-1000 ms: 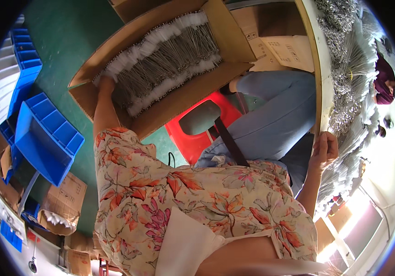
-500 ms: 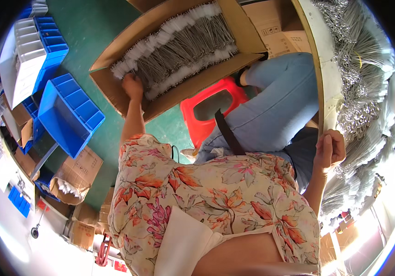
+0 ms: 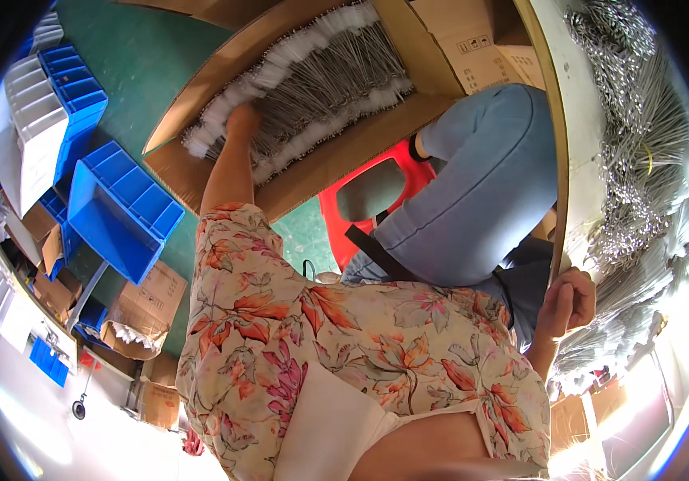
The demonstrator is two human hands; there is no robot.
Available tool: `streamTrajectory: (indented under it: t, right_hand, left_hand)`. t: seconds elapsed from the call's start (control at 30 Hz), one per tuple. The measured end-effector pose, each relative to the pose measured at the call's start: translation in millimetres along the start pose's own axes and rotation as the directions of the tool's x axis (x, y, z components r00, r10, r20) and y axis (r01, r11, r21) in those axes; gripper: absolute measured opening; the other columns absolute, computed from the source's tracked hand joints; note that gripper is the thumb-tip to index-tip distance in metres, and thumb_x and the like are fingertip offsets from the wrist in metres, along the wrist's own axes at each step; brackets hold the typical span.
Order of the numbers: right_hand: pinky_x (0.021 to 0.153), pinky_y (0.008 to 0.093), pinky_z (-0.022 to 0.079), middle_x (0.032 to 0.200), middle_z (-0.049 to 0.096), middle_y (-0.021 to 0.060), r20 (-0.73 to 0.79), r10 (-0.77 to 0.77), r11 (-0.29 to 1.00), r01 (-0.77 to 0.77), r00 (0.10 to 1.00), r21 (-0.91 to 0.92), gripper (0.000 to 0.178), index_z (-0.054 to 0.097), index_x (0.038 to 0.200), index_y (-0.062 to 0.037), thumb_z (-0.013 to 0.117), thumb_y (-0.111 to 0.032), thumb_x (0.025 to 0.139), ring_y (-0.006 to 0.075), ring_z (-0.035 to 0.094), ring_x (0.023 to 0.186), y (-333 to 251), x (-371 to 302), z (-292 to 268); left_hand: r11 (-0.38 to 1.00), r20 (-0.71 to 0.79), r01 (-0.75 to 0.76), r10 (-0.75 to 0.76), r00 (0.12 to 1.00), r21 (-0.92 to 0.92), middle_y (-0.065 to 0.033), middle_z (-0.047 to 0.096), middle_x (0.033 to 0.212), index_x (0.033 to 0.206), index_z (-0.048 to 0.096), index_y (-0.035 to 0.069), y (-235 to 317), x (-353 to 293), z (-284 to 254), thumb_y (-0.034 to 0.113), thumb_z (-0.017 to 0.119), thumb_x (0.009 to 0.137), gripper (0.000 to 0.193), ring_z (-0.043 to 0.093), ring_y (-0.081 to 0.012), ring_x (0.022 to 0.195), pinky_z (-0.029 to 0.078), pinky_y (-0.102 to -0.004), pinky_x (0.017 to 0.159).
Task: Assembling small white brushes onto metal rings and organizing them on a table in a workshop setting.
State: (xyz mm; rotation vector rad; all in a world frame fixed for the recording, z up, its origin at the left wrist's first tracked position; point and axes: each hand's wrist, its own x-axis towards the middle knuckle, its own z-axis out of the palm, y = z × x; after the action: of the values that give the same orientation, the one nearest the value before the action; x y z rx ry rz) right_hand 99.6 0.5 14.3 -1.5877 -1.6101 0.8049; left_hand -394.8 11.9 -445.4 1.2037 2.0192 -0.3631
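Note:
My left hand [image 3: 243, 123] reaches into an open cardboard box [image 3: 192, 180], on top of rows of thin metal wire brushes [image 3: 320, 80] with white fuzzy ends. It touches the white ends near the box's left part; its fingers point away and are hidden. My right hand [image 3: 567, 303] is at the edge of the table [image 3: 581, 184] on the right, with its fingers curled in and nothing visible in them. Beyond it, the tabletop carries a big heap of similar wire brushes [image 3: 641, 160] with shiny looped ends and pale tips.
A red plastic stool [image 3: 335, 216] stands under the box. Blue bins [image 3: 124, 210] and a white bin [image 3: 36, 128] are at the left. Below them sits an open carton [image 3: 148, 301] with white pieces inside. More cardboard [image 3: 461, 40] stands behind my knee.
My left hand has moved slightly right and farther into the box, over the white ends. My right hand has slid a little nearer along the table edge, its fingers more curled.

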Motion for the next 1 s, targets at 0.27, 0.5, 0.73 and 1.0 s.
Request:
streamTrajectory:
  t: [0.27, 0.5, 0.73, 1.0]
  right_hand:
    - [0.043, 0.0194, 0.024, 0.056, 0.043, 0.0031, 0.077, 0.021, 0.999, -0.024, 0.997, 0.033, 0.012, 0.052, 0.081, 0.0, 0.052, -0.012, 0.083, 0.0074, 0.033, 0.047, -7.6, 0.6, -0.1]
    - [0.046, 0.0194, 0.026, 0.061, 0.045, 0.0031, 0.115, -0.03, 0.999, 0.031, 0.993, -0.007, 0.016, 0.052, 0.081, -0.0006, 0.056, -0.016, 0.084, 0.0082, 0.037, 0.051, -0.7, -7.2, -7.3]
    - [0.046, 0.0196, 0.025, 0.062, 0.044, 0.0024, 0.076, 0.002, 1.0, -0.001, 0.997, -0.012, 0.019, 0.052, 0.082, 0.0, 0.055, -0.019, 0.086, 0.008, 0.037, 0.051, -4.9, -12.1, -10.7]
    - [0.047, 0.0225, 0.026, 0.061, 0.043, 0.003, 0.048, 0.089, 0.995, -0.091, 0.995, 0.05, 0.02, 0.051, 0.079, 0.0003, 0.053, -0.019, 0.085, 0.0084, 0.035, 0.052, -34.6, 4.8, 17.6]
  left_hand:
    - [0.943, 0.353, -0.251, 0.164, 0.921, 0.217, -0.0192, 0.064, 0.089, 0.097, 0.063, 0.004, -6.6, 10.9, -10.2, 0.027, 0.053, 0.079, 0.031, 0.062, -0.0338, 0.088, 0.05, -0.0433, 0.075]
    - [0.923, -0.063, -0.378, 0.383, 0.922, 0.074, -0.0203, 0.063, 0.098, 0.1, 0.061, 0.005, 159.3, -24.0, -38.5, 0.027, 0.053, 0.083, 0.029, 0.061, -0.0344, 0.092, 0.051, -0.0412, 0.075]
    - [0.98, -0.091, -0.196, 0.197, 0.976, 0.024, -0.0192, 0.061, 0.101, 0.102, 0.06, 0.007, 93.9, 73.6, 15.2, 0.034, 0.051, 0.081, 0.036, 0.057, -0.034, 0.098, 0.044, -0.0425, 0.085]
    - [0.583, 0.288, -0.604, 0.546, 0.787, 0.544, -0.0143, 0.063, 0.095, 0.095, 0.064, 0.007, 115.5, 59.7, -28.5, 0.025, 0.057, 0.075, 0.028, 0.06, -0.0293, 0.091, 0.048, -0.0382, 0.078]
